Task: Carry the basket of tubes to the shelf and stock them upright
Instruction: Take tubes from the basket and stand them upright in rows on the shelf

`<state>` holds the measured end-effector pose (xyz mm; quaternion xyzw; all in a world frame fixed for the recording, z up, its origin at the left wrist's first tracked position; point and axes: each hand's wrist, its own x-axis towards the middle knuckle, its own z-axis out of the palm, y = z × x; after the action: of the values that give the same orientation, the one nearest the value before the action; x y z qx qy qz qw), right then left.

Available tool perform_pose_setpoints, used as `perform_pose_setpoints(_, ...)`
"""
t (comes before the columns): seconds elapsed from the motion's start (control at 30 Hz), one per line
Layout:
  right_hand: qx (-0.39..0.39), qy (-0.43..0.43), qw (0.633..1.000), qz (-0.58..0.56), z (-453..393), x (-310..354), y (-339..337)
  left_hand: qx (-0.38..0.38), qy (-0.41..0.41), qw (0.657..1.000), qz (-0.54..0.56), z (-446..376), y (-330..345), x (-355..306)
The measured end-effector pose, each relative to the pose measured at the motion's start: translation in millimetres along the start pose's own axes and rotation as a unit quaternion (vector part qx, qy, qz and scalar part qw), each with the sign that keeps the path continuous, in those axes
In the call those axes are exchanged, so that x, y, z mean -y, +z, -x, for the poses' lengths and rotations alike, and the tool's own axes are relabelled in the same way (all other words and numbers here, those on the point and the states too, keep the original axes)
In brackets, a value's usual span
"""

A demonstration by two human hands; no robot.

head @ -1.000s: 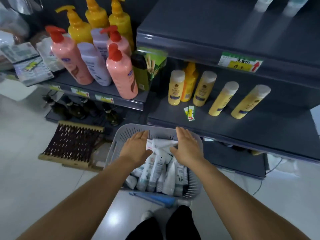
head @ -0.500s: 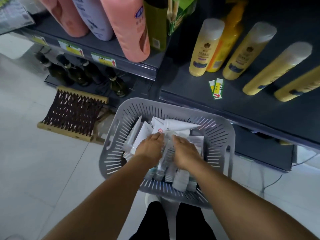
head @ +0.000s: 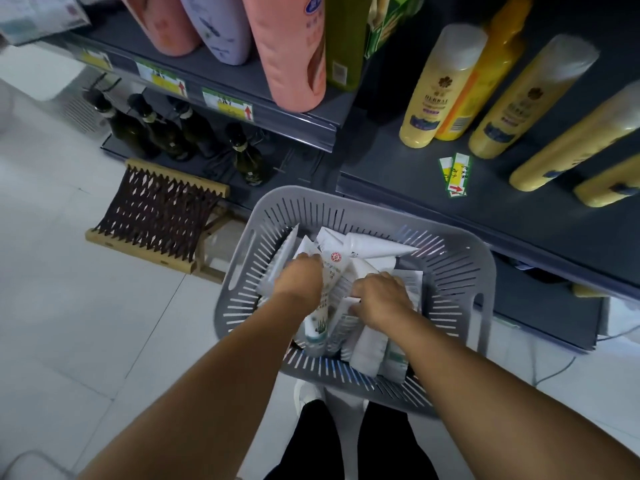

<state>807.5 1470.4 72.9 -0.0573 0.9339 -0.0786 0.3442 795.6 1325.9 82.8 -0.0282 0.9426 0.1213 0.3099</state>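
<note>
Head view, looking steeply down: a grey slotted basket [head: 460, 261] sits in front of the dark shelf [head: 408, 174], its far rim close to the shelf edge, filled with a loose heap of white tubes [head: 367, 351] lying at mixed angles. Both hands are down among them. The left hand [head: 301, 277] is curled around a white tube with a red round mark [head: 330, 271], fingers hidden beneath it. The right hand [head: 379, 296] is clenched over the pile with fingers bent onto other tubes; which one it grips, I cannot tell. On the shelf stand yellow bottles [head: 429, 98] and two loose price tags [head: 455, 174]. Left of the basket, a wooden folding stool [head: 156, 209] rests on the pale floor [head: 69, 306].
</note>
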Motion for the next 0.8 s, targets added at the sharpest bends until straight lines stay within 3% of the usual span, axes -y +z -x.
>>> perform_pose_setpoints(0.13, -0.011, -0.009, 0.993, -0.113, 26.7, 5.7, -11.9, 0.001, -0.013, 0.998, 0.057, 23.1, -21.7, 5.7)
perform_pose_setpoints(0.47, -0.241, -0.074, 0.954, -0.160, 115.2, 3.1, -127.0, -0.117, 0.100, 0.983, 0.097, 98.7, -118.6, -30.7)
perform_pose_setpoints(0.8, -0.426, -0.072, 0.892, -0.135, 223.0, -29.3, -262.2, -0.279, 0.270, 0.916, 0.101, 167.4, -255.3, -127.8)
